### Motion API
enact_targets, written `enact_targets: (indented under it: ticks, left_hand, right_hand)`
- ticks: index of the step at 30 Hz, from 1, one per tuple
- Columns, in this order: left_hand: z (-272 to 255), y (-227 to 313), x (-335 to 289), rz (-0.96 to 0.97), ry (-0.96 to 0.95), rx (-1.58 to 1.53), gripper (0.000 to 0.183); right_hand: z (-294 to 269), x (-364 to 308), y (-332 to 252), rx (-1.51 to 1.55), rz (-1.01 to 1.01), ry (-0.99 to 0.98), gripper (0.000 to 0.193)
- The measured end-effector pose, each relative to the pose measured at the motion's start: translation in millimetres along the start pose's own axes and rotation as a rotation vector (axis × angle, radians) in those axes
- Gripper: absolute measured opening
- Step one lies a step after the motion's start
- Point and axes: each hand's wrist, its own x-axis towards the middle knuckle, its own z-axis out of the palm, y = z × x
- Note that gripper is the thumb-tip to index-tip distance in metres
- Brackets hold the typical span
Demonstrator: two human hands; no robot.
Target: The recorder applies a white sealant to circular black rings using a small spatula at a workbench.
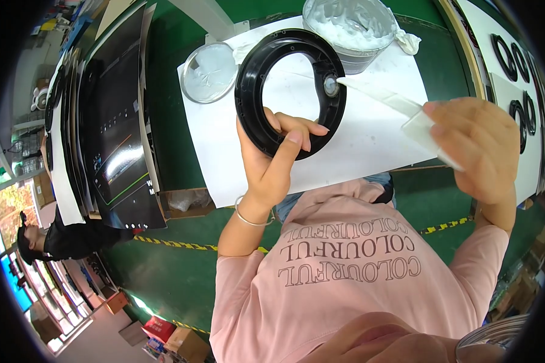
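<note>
My left hand [271,160] grips a black plastic ring [248,91] by its lower rim, the fingers curling through its opening. Over the white sheet the ring is tilted up toward me. A pale dab of paste [331,86] sits in a round recess on the ring's right side. In my right hand [481,145], slightly blurred, is a thin white plastic spatula [384,100], its narrow tip at the ring's right edge beside that recess. Behind the ring stands a clear tub [351,57] of white paste. A round clear lid [209,75], smeared with paste, lies left of it.
A white sheet [381,136] covers part of the green table. Crumpled white tissue [409,42] lies by the tub. More black rings [504,57] rest on a board at right. Dark panels [112,121] stand at left. Another person [72,239] is farther off at left.
</note>
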Motion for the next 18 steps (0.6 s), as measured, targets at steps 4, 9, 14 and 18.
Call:
enact_targets:
  ticks: [4,9,14,18]
  left_hand:
    - [1.9,2.3,0.8,-0.003,0.038,-0.032,0.018]
    - [2.8,3.2,1.5,0.003,0.027,-0.027,0.018]
    - [2.5,2.5,0.9,0.011,0.054,-0.016,0.019]
    - [1.0,1.5,2.5,0.014,-0.005,-0.029,0.02]
  right_hand:
    - [-0.5,-3.5,1.9,0.103,0.104,0.003,0.025]
    - [6.1,-11.2,4.0,0.159,0.178,0.0,0.011]
    - [4.3,-11.9,6.1,0.177,0.219,-0.034,0.015]
    - [9.9,-21.2,13.8,0.213,0.287,0.059,0.016]
